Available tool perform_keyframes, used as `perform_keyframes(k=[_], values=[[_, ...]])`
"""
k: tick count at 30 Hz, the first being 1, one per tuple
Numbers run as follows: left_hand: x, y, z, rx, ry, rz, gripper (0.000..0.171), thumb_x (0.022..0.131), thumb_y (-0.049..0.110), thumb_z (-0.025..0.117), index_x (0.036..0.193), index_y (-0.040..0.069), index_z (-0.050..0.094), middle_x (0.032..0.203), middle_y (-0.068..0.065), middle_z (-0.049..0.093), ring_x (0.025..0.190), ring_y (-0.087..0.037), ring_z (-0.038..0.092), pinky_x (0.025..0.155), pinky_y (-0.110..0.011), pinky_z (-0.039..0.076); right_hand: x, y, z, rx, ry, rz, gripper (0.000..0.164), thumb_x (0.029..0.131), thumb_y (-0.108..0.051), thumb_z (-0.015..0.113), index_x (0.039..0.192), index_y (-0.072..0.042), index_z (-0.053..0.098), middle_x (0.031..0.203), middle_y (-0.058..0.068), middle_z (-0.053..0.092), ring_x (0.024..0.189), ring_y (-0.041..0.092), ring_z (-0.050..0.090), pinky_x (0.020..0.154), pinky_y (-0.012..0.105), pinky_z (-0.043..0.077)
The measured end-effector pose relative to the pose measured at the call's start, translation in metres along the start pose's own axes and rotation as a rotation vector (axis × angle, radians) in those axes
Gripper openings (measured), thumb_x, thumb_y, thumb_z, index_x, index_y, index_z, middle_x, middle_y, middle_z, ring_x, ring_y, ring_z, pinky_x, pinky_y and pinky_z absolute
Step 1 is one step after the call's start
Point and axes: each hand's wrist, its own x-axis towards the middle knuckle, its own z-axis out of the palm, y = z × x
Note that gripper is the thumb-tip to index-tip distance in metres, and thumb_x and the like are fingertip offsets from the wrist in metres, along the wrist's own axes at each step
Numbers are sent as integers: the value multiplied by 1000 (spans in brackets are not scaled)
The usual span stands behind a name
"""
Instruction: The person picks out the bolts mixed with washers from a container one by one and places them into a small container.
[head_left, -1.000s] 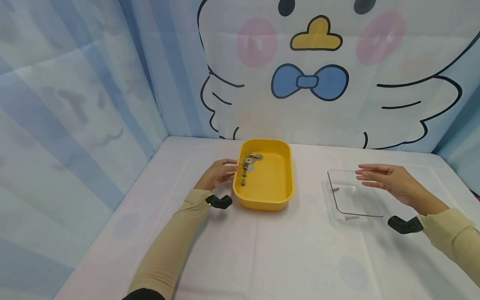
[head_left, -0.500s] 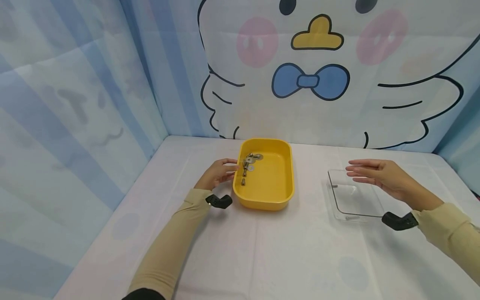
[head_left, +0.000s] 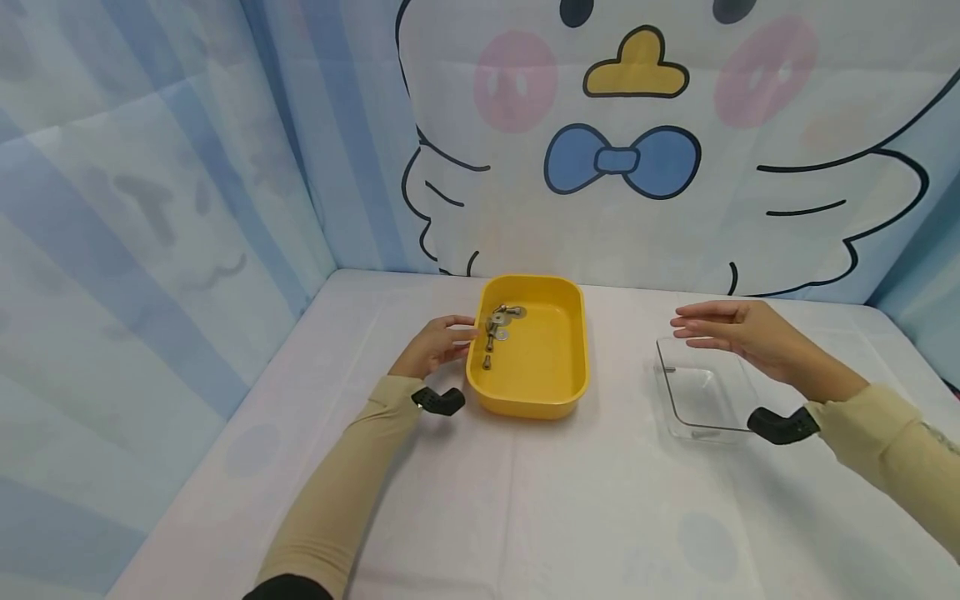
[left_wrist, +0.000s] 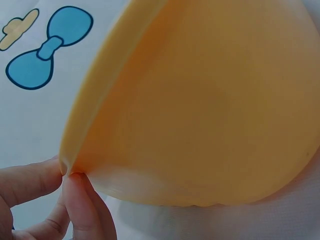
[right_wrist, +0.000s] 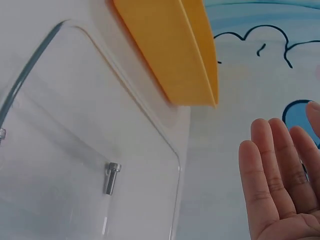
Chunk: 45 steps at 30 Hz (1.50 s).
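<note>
At the left rim of a yellow plastic tray (head_left: 543, 350), my left hand (head_left: 433, 346) pinches the edge between thumb and fingers, as the left wrist view shows up close. Several metal screws (head_left: 490, 337) and flat washers (head_left: 502, 335) lie along the tray's left side. Over the far part of a clear box (head_left: 664, 387), my right hand (head_left: 753, 337) is held with fingers extended and nothing in them. Inside that box lies a metal screw with a cylindrical head (right_wrist: 113, 177); part of another small piece shows at the right wrist view's left edge.
Both containers stand on a white tablecloth (head_left: 585, 500), the tray left of the box with a gap between. Behind the table hangs a cartoon-printed curtain (head_left: 622, 233); another curtain (head_left: 150, 292) closes off the left side.
My right hand has moved left and away from me over the clear box, fingers still extended. The screw in the box has shifted slightly toward the back. My left hand stays on the tray.
</note>
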Motion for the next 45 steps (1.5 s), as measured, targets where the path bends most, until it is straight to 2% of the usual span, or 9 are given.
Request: perform_keyframes(k=[4, 8, 12, 15, 21, 26, 31, 38, 45], values=[[0, -1, -1, -3, -1, 1, 41, 89, 13, 64, 129, 9, 53, 120, -10, 58, 78, -9, 56, 68, -15, 51, 5, -7, 4, -18, -2, 9, 31, 93, -24, 59, 123, -15, 59, 103, -23, 65, 95, -2, 64, 83, 18, 53], [1, -2, -1, -3, 3, -2, 42, 89, 14, 64, 129, 9, 53, 123, -11, 57, 79, -10, 56, 74, -17, 52, 11, -14, 10, -41, -2, 28, 46, 92, -28, 60, 131, -4, 51, 103, -22, 65, 96, -2, 64, 83, 19, 54], [2, -2, -1, -8, -2, 2, 41, 89, 14, 64, 129, 9, 53, 123, -11, 57, 80, -10, 56, 80, -20, 52, 18, -21, 17, -67, -7, 45, 58, 90, -33, 62, 135, 0, 46, 104, -21, 64, 97, -3, 64, 84, 19, 54], [2, -1, -1, -16, -5, 7, 41, 89, 13, 64, 128, 9, 53, 123, -11, 58, 78, -10, 57, 78, -19, 52, 23, -27, 23, -80, -14, 44, 61, 89, -35, 62, 135, 1, 45, 106, -18, 64, 97, -2, 64, 84, 20, 54], [3, -1, -1, -23, -7, 11, 41, 89, 12, 64, 128, 8, 53, 123, -12, 57, 78, -10, 57, 72, -17, 52, 32, -37, 34, -77, -18, 33, 60, 89, -35, 63, 134, 1, 46, 107, -14, 66, 95, 0, 65, 85, 20, 54], [3, 1, 0, -21, -1, 4, 42, 89, 11, 64, 129, 8, 52, 124, -11, 57, 79, -10, 56, 74, -17, 52, 43, -45, 44, -85, -19, 13, 59, 88, -34, 64, 133, 0, 48, 122, 5, 64, 96, 3, 65, 88, 24, 53], [4, 2, 0, -21, 7, -9, 42, 89, 11, 64, 129, 9, 52, 124, -11, 57, 77, -9, 56, 73, -17, 52, 54, -54, 56, -92, -41, 16, 58, 88, -35, 64, 133, -2, 49, 132, 17, 56, 101, 8, 65, 91, 27, 52], [3, 1, 0, -16, 5, 0, 42, 89, 11, 64, 129, 8, 52, 125, -12, 57, 78, -9, 56, 72, -16, 53, 71, -63, 75, -55, -28, 13, 48, 90, -27, 64, 130, -2, 54, 131, 17, 57, 111, 25, 62, 95, 35, 50], [2, 0, 0, 4, 13, -7, 41, 89, 13, 64, 129, 9, 53, 126, -12, 57, 80, -10, 57, 78, -18, 53, 85, -67, 90, -8, -70, 5, 46, 90, -21, 63, 130, 1, 52, 130, 20, 56, 103, 15, 66, 95, 35, 50]])
